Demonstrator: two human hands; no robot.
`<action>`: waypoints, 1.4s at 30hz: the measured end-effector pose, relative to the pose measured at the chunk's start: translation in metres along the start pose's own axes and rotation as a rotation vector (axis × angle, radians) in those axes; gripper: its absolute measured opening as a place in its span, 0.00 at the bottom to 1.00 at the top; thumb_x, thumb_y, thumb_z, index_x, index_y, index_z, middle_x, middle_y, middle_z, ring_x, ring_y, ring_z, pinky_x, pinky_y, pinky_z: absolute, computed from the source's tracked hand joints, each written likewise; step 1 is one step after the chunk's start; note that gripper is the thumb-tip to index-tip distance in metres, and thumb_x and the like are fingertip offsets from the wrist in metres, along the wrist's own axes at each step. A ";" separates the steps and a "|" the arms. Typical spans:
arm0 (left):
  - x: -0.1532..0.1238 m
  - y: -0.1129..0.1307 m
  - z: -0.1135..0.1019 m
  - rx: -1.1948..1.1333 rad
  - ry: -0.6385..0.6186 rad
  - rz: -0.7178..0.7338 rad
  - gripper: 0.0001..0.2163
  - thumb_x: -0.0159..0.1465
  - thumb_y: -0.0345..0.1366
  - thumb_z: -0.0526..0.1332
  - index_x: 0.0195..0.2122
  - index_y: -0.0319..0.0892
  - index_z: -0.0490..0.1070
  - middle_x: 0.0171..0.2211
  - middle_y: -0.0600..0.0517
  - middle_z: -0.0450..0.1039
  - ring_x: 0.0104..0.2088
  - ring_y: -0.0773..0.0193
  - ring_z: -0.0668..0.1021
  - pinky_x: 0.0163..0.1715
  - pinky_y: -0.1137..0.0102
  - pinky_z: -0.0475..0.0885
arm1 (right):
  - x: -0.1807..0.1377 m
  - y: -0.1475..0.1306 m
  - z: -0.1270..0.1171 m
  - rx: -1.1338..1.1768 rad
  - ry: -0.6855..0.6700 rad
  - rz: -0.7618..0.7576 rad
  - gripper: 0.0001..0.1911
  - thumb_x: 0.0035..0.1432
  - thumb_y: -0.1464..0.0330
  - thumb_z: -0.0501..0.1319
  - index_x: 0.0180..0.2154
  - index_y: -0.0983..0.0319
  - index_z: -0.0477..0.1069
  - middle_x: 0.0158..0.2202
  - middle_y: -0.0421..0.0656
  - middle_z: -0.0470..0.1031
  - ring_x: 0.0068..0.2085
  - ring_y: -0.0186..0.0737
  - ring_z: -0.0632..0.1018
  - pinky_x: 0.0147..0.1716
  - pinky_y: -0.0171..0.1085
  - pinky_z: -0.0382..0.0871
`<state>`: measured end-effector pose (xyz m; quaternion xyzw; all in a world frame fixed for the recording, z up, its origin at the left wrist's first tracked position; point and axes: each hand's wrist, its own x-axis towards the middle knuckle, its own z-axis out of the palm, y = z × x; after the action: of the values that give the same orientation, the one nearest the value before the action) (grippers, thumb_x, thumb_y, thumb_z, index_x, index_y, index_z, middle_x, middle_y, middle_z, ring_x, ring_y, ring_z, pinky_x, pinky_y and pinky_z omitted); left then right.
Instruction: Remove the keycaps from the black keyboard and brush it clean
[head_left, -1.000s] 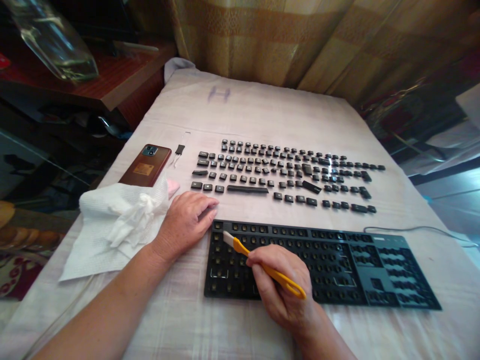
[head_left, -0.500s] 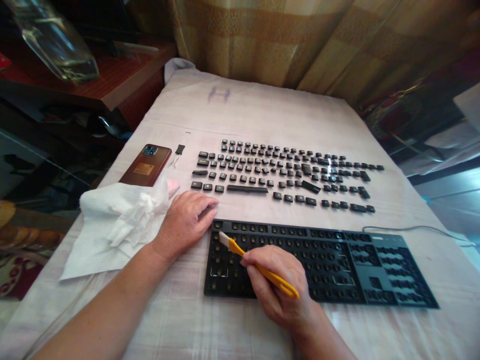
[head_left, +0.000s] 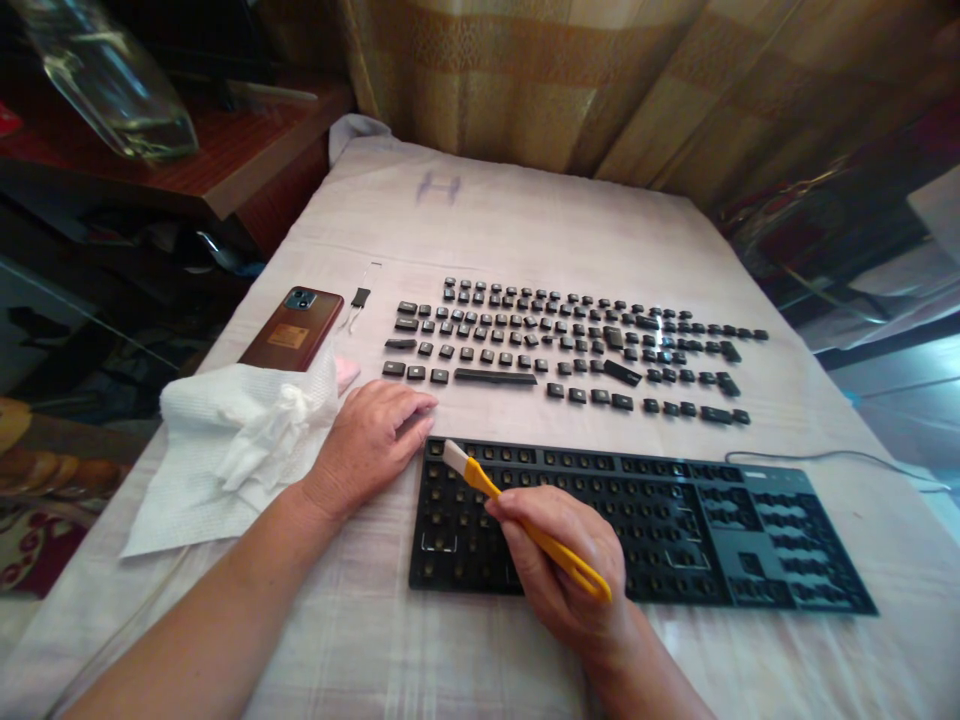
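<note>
- Right hand [head_left: 566, 570] fingers pinch the yellow brush [head_left: 517, 520]; bristles stick out past fingertips onto keyboard [head_left: 675, 530] top-left corner.
- Left hand [head_left: 371, 440] flat, fingers loose, fingertips touching that corner's edge.
- Keycaps [head_left: 570, 345] lie beyond fingertips.

Keyboard [head_left: 720, 530] near right: matt black plastic, keyless. Brush [head_left: 525, 525]: smooth glossy orange plastic handle, pale bristle tip. Loose keycaps [head_left: 570, 345] further back: black plastic, some shiny. Table [head_left: 525, 230]: pale woven cloth cover, faint checks. Left: white embossed paper towel [head_left: 217, 450]; phone [head_left: 292, 330] glossy brown back. Far left shelf [head_left: 225, 170] polished wood.
</note>
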<state>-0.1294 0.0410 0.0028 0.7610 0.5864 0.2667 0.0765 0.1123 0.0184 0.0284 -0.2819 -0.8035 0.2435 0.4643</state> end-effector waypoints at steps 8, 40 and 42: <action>0.000 -0.006 -0.003 0.004 -0.009 -0.032 0.09 0.69 0.34 0.58 0.45 0.42 0.77 0.42 0.46 0.83 0.45 0.54 0.81 0.48 0.57 0.74 | 0.001 -0.002 0.000 -0.048 -0.158 -0.038 0.13 0.63 0.79 0.58 0.46 0.61 0.73 0.35 0.46 0.82 0.34 0.40 0.83 0.33 0.37 0.78; 0.001 -0.007 -0.005 0.011 -0.009 -0.091 0.11 0.69 0.37 0.56 0.45 0.44 0.78 0.44 0.48 0.83 0.45 0.54 0.82 0.51 0.56 0.73 | 0.007 -0.007 0.008 -0.069 -0.161 0.040 0.08 0.66 0.73 0.59 0.44 0.59 0.73 0.34 0.44 0.84 0.33 0.40 0.84 0.33 0.36 0.79; 0.002 -0.008 -0.005 0.012 -0.008 -0.087 0.11 0.69 0.37 0.56 0.45 0.44 0.78 0.44 0.48 0.83 0.44 0.54 0.82 0.50 0.57 0.73 | 0.007 -0.012 0.004 -0.047 -0.199 0.057 0.07 0.66 0.74 0.58 0.44 0.59 0.72 0.34 0.43 0.83 0.32 0.39 0.84 0.33 0.36 0.78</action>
<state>-0.1378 0.0438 0.0039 0.7362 0.6203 0.2566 0.0858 0.1030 0.0141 0.0381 -0.2901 -0.8427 0.2644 0.3685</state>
